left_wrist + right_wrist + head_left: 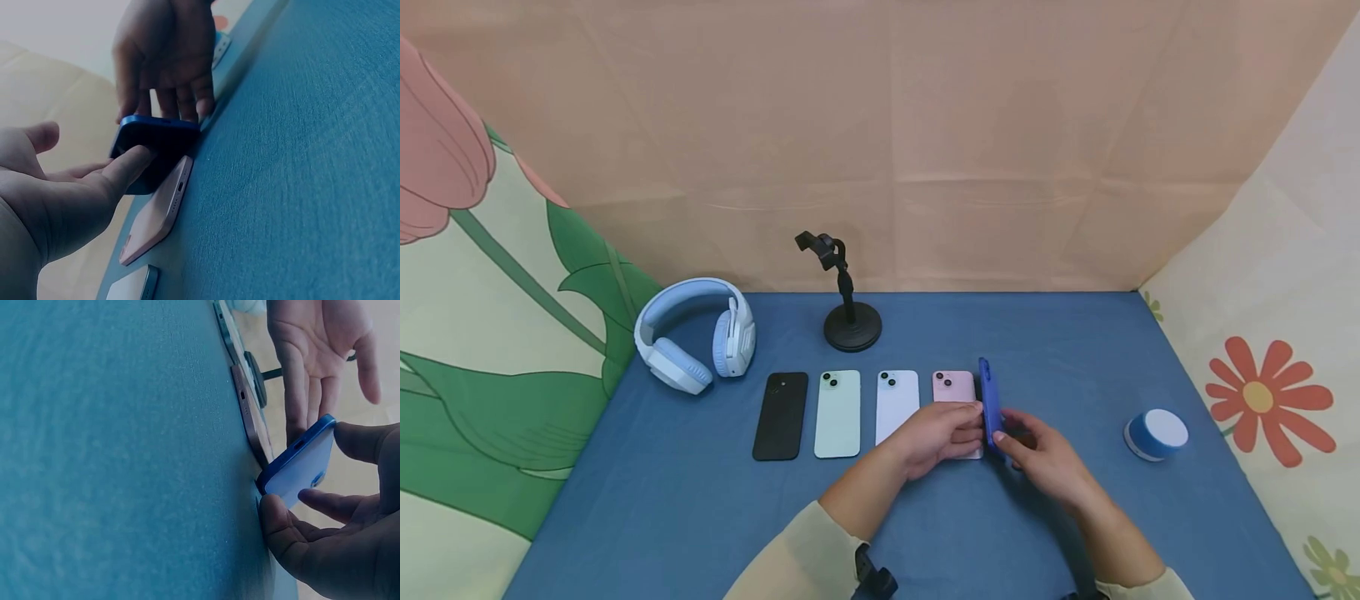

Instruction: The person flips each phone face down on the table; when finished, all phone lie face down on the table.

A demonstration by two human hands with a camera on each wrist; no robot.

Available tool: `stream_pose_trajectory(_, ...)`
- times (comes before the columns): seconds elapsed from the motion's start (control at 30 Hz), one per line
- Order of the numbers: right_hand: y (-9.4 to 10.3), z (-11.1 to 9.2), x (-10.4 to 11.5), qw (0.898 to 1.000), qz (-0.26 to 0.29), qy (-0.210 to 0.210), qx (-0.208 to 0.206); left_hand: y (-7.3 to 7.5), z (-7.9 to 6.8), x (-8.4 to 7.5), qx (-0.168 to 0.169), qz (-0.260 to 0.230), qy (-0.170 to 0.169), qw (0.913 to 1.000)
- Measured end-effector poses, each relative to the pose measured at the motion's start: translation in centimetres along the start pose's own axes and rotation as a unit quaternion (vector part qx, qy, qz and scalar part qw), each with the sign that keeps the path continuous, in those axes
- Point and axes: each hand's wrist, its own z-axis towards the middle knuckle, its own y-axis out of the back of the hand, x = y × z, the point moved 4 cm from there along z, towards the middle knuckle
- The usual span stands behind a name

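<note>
A blue smartphone (990, 400) stands tilted up on its edge at the right end of a row of phones. My right hand (1045, 458) grips its sides between thumb and fingers, as the right wrist view shows. Extended fingers of my left hand (936, 437) touch the dark screen side of the blue phone (165, 140), with the thumb held away. Beneath the left hand lies a pink smartphone (953, 383), partly covered by it. Leftward from there lie a pale lavender smartphone (897, 400), a mint green smartphone (837, 417) and a black smartphone (780, 417), all flat with their backs up.
Light blue headphones (696, 333) lie at the back left of the blue-covered table (700, 500). A black stand with a clamp (852, 329) rises behind the phones. Off to the right sits a small blue and white round device (1156, 434).
</note>
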Motion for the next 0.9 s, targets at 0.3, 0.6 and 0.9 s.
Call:
stream_pose_trajectory(0.3, 0.1, -0.1, -0.2, 1.0, 0.0, 0.004, -0.001, 0.8, -0.1, 0.2, -0.014, -0.011, -0.004, 0.9998)
stream_pose_trajectory(0.6, 0.3, -0.2, -0.2, 1.0, 0.01, 0.003, 0.001, 0.9, -0.1, 0.2, -0.017, -0.007, 0.002, 0.9998)
stream_pose_trajectory(0.9, 0.2, -0.1, -0.1, 1.0, 0.016, 0.002, 0.003, 1.2, -0.2, 0.4, -0.024, 0.002, 0.012, 0.9996)
